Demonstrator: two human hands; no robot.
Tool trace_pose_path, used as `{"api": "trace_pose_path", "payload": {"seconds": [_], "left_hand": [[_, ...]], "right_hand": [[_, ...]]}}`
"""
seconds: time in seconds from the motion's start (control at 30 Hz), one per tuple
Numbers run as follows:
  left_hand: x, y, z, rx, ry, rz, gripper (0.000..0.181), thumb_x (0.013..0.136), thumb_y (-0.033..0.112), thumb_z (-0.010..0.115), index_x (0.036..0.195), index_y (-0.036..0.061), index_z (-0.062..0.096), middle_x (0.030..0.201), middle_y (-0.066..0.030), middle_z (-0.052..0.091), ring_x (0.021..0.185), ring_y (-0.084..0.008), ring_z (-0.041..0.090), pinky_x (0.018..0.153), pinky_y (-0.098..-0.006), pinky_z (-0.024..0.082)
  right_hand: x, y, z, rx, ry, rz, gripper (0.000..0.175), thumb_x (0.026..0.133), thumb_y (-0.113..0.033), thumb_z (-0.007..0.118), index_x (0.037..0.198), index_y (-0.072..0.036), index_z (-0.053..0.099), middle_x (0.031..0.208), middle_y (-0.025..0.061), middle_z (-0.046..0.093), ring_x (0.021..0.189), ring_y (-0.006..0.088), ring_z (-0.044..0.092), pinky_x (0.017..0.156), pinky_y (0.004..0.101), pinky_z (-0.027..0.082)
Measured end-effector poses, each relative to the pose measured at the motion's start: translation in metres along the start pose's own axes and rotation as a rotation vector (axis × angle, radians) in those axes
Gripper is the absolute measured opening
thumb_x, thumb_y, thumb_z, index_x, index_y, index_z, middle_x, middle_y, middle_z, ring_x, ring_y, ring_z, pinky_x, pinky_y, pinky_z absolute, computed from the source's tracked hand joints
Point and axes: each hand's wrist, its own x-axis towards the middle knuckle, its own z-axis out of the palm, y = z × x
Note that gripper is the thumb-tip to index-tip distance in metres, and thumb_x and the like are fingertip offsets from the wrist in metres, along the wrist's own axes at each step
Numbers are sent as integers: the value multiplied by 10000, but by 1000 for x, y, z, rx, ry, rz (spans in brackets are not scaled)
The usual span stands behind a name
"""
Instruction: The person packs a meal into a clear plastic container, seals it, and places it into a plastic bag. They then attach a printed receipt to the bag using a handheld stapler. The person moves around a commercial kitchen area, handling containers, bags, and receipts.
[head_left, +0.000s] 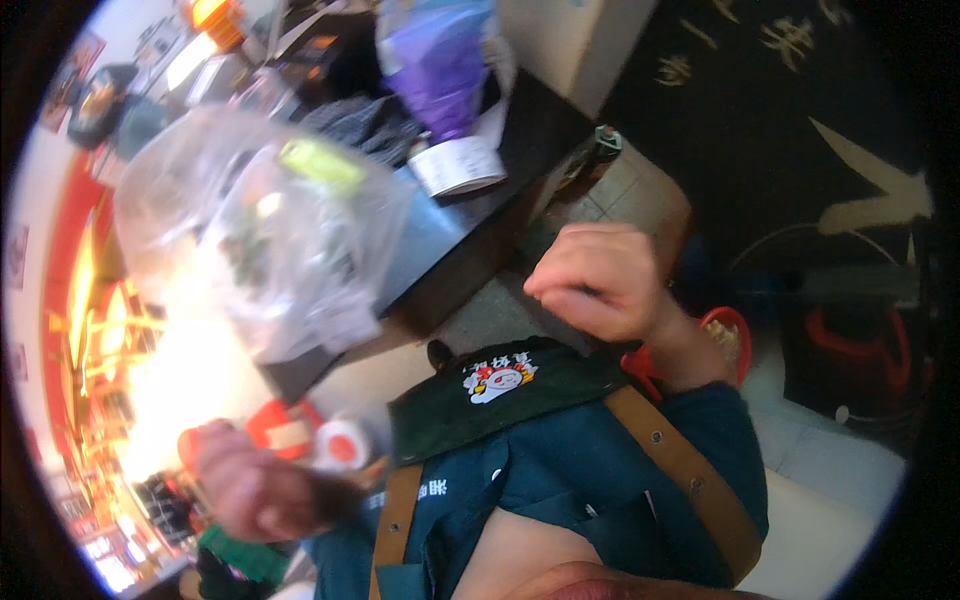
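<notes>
On the left, my left hand (251, 484) is blurred, its fingers curled; an orange-red patch shows at its far edge, and I cannot tell whether it is held. My right hand (600, 281) is closed in a loose fist in front of the dark green apron (499, 390), beside the dark counter's edge, with nothing visible in it. Beyond my left hand, a clear plastic bag (300, 247) with packed contents, one part yellow-green, lies over the dark counter (465, 277). Behind it stands a purple bag (439, 71) with a printed white paper slip (457, 165) at its lower end.
A dark cloth (367, 124) lies at the counter's back. A red object (285, 427) and a white round item with a red centre (343, 444) are near my left hand. A red bowl (731, 341) with pale contents is behind my right forearm. Bright glare covers the left.
</notes>
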Motion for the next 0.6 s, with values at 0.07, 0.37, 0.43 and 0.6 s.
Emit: {"api": "trace_pose_path", "payload": {"seconds": [0.07,0.37,0.43,0.6], "left_hand": [[-15,3,32,-222,-112,-30,352,937,348,478,878,8,550,710,-138,542,696,-283,529,732,-499,459],[2,49,206,-584,-658,-163,181,790,147,664,932,35,674,923,-126,677,888,-281,639,789,-378,516],[1,70,241,-671,-704,-177,182,796,150,674,940,39,675,940,-119,680,902,-278,639,796,-379,516],[10,87,305,-770,-794,-4,202,794,134,699,964,27,671,876,-130,674,849,-294,649,755,-376,530]], "right_hand": [[-43,10,18,149,109,503,83,885,-128,615,886,-57,659,780,51,654,694,135,624,604,261,494],[-179,30,-21,246,453,824,231,940,-120,533,1155,-79,604,784,25,612,694,93,576,632,238,481],[-191,20,-47,192,489,820,288,946,-116,518,1228,-93,571,794,28,610,698,94,577,637,236,481],[-163,19,-98,128,518,720,362,960,-119,485,1321,-122,520,797,32,605,694,97,575,622,237,481]]}}
